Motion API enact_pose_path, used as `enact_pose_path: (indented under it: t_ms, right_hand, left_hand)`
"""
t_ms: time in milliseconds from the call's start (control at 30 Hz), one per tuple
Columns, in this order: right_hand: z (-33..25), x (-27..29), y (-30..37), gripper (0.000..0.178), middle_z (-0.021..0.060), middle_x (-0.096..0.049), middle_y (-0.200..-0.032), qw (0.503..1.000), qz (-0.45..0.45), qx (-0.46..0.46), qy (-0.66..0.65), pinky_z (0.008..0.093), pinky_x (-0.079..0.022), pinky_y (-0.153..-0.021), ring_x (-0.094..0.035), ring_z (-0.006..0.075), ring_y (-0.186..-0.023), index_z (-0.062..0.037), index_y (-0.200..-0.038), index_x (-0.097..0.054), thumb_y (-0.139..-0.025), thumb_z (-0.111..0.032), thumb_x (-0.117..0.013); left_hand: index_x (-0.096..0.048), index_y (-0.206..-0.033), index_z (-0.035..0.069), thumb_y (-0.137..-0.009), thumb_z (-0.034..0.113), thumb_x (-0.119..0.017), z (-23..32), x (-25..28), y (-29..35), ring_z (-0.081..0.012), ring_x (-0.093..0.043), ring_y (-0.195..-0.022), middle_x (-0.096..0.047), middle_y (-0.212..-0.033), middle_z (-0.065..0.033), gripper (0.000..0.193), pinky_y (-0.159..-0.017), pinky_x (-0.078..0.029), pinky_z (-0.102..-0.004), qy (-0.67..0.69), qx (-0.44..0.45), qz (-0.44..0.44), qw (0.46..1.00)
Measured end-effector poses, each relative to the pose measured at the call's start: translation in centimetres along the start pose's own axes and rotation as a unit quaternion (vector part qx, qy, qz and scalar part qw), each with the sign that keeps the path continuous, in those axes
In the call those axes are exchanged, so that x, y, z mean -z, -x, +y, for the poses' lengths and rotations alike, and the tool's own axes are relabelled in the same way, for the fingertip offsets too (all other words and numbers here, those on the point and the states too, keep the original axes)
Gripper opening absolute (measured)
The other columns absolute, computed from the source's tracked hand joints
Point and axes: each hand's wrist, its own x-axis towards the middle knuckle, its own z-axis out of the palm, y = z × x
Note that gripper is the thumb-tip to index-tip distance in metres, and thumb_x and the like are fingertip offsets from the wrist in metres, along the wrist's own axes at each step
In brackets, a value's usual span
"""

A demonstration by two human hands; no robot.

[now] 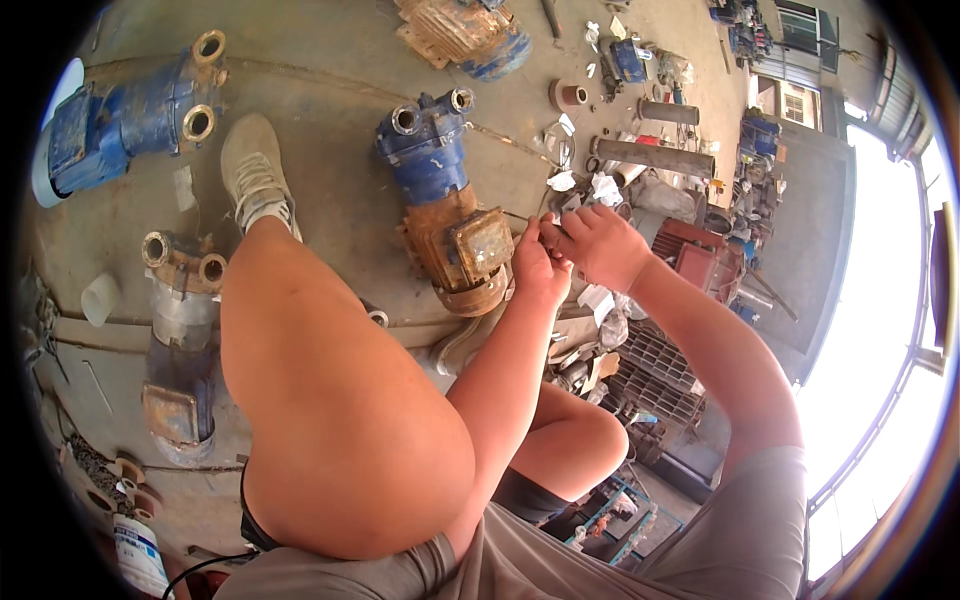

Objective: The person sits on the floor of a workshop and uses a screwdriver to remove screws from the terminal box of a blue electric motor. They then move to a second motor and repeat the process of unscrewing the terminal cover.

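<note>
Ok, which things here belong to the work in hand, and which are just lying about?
Seemingly in use:
left hand and right hand, meeting; anything held is unclear
blue-and-rusty motor unit, nearest them

Apparently lying about:
blue motor unit at far left
rusty motor at top
white container
long grey pipe
white bucket

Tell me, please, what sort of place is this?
Probably a repair workshop: a blue and rusty machine lies on the floor, with another blue machine at the upper left and a long pipe at the upper right.
</note>
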Motion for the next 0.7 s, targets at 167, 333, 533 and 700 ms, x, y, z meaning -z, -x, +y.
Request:
enact_pose_path:
  t_ms: [167, 333, 533, 700]
  right_hand:
    - [1.8, -0.3, -0.9, 0.038, 0.0016, -0.062, -0.100, 0.999, -0.006, 0.014, -0.031, 0.0354, -0.054, -0.083, -0.065, 0.0218, -0.096, -0.0109, -0.118, -0.065, -0.081, -0.020, -0.069]
    - [0.6, -0.6, 0.0, 0.039, 0.0064, -0.063, -0.097, 0.991, -0.088, -0.063, -0.084, 0.0392, -0.056, -0.076, -0.069, 0.0270, -0.087, -0.0071, -0.118, -0.064, -0.082, -0.020, -0.073]
    - [-4.1, -4.4, 0.9, 0.017, 0.0135, -0.066, -0.080, 0.815, 0.022, -0.381, -0.436, 0.0408, -0.055, -0.065, -0.070, 0.0310, -0.073, -0.0050, -0.100, -0.069, -0.090, -0.018, -0.069]
    - [-4.1, -2.2, 0.1, 0.020, 0.0147, -0.070, -0.086, 0.801, -0.051, -0.388, -0.453, 0.0399, -0.054, -0.063, -0.072, 0.0278, -0.079, -0.0036, -0.101, -0.067, -0.091, -0.021, -0.069]
  left_hand:
    - [-0.061, -0.087, 0.014, -0.111, 0.034, -0.044, 0.8, 0.1, -0.9, -0.0087, -0.040, -0.056, -0.045, -0.063, 0.0070, 0.036, -0.051, -0.032, -0.0268, -0.053, 0.003, -0.064, 0.997]
    - [-0.054, -0.077, 0.015, -0.109, 0.031, -0.051, 0.7, 0.7, -0.9, -0.0082, -0.039, -0.055, -0.041, -0.062, 0.0076, 0.037, -0.049, -0.029, -0.0243, -0.080, 0.007, -0.015, 0.997]
    - [-0.070, -0.100, 0.010, -0.108, 0.033, -0.054, 1.5, 1.2, -0.4, -0.0068, -0.039, -0.055, -0.039, -0.063, 0.0085, 0.029, -0.049, -0.029, -0.0240, -0.168, 0.025, 0.037, 0.985]
    - [-0.070, -0.113, 0.008, -0.110, 0.030, -0.050, 3.7, 2.0, -1.7, -0.0065, -0.035, -0.059, -0.037, -0.068, 0.0092, 0.030, -0.055, -0.030, -0.0250, -0.210, 0.006, -0.005, 0.978]
